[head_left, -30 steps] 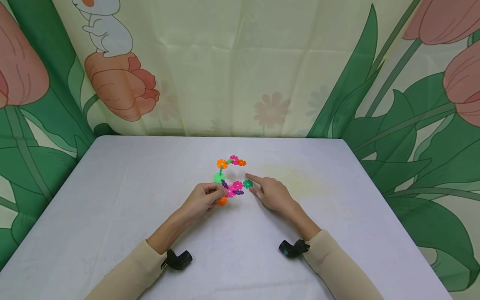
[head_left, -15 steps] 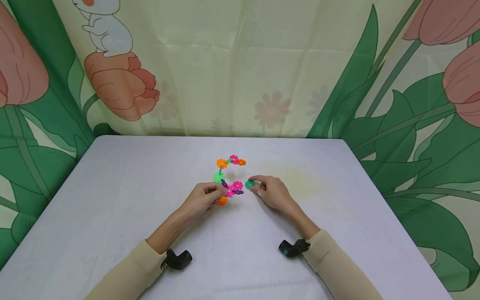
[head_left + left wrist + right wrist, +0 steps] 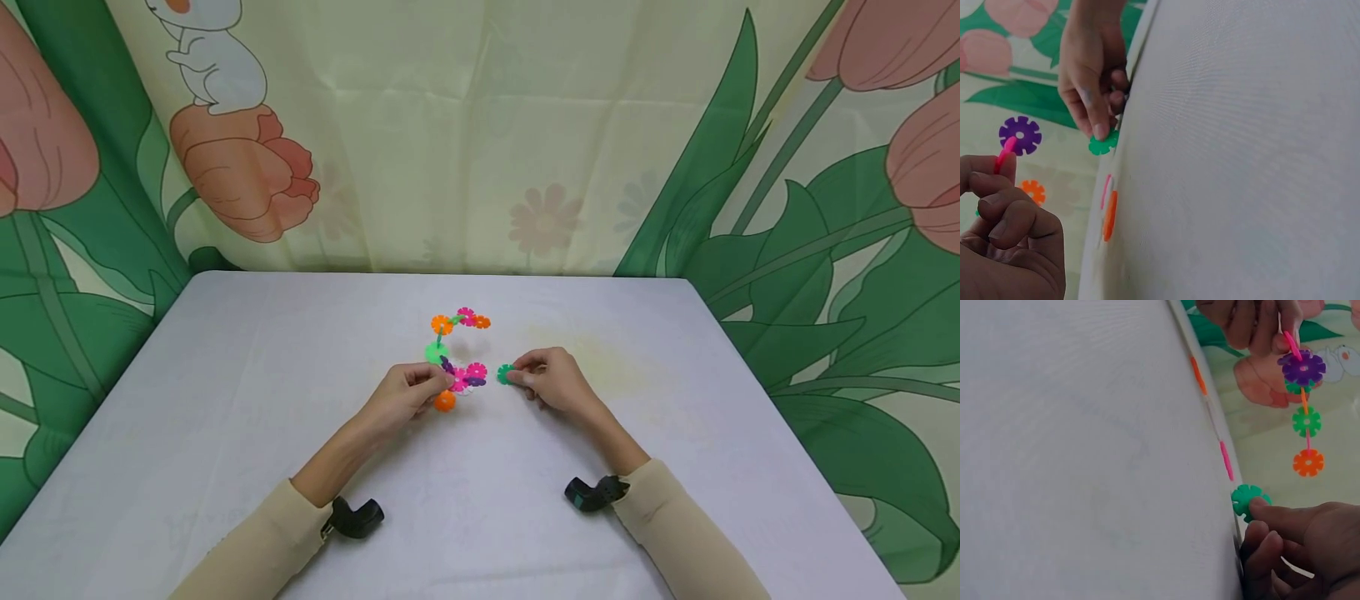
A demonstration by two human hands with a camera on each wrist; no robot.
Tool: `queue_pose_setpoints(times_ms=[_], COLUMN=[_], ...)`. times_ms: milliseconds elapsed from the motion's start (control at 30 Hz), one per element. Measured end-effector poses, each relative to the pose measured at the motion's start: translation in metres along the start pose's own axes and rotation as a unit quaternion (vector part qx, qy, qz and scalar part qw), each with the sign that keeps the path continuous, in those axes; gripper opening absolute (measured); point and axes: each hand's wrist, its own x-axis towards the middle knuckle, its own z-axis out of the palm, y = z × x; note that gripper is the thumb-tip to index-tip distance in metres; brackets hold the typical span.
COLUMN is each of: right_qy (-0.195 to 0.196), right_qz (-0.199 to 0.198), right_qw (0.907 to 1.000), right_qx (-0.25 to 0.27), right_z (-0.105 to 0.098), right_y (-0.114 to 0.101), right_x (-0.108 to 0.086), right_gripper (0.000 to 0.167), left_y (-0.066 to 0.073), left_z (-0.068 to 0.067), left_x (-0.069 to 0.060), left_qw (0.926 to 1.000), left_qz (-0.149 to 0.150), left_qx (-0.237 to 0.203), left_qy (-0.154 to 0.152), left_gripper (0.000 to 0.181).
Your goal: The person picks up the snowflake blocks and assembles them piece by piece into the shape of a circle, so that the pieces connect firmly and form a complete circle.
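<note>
The left hand (image 3: 405, 395) pinches a joined-up disc chain (image 3: 437, 352); the right hand (image 3: 556, 380) pinches a loose green disc (image 3: 505, 374). An orange disc (image 3: 445, 402) lies unjoined.

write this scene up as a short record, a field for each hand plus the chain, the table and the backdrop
left hand: pinches a held pink disc
right hand: pinches a green disc, apart from the chain
chain: notched discs slotted together; purple disc beside the held pink one, end orange disc at the far end
on table: loose orange disc, loose pink disc
table: white-covered
backdrop: printed with a rabbit, a carrot and tulips
</note>
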Motion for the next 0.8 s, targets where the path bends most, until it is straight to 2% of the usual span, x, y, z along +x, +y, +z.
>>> queue_pose_setpoints(times_ms=[100,233,333,533,667,800], right_qy=[-0.018,-0.026,-0.028,-0.022,-0.039,-0.076], right_qz=[0.014,0.007,-0.020,-0.072,-0.079,-0.076], right_qw=[0.9997,0.9992,0.9975,0.9883,0.9899,0.9938], right_qx=[-0.006,-0.029,-0.061,-0.133,-0.111,-0.029], right_z=[-0.003,-0.004,-0.004,-0.002,-0.002,-0.006], right_y=[-0.002,-0.004,-0.005,-0.005,-0.005,-0.004], right_x=[-0.003,-0.006,-0.006,-0.008,-0.009,-0.012], right_gripper=[0.017,0.016,0.014,0.017,0.019,0.025], left_y=[0.001,0.003,0.004,0.004,0.003,0.004], left_z=[0.000,-0.001,-0.001,-0.001,-0.002,-0.003], left_x=[0.000,-0.001,-0.002,-0.002,-0.001,-0.001], left_qw=[1.0000,1.0000,1.0000,1.0000,1.0000,1.0000], left_qz=[-0.002,-0.003,-0.003,-0.004,-0.004,0.001], left_qx=[0.002,0.004,0.002,-0.002,-0.003,-0.008], left_qy=[0.004,0.007,0.008,0.006,0.004,0.004], left_gripper=[0.025,0.023,0.021,0.020,0.020,0.022])
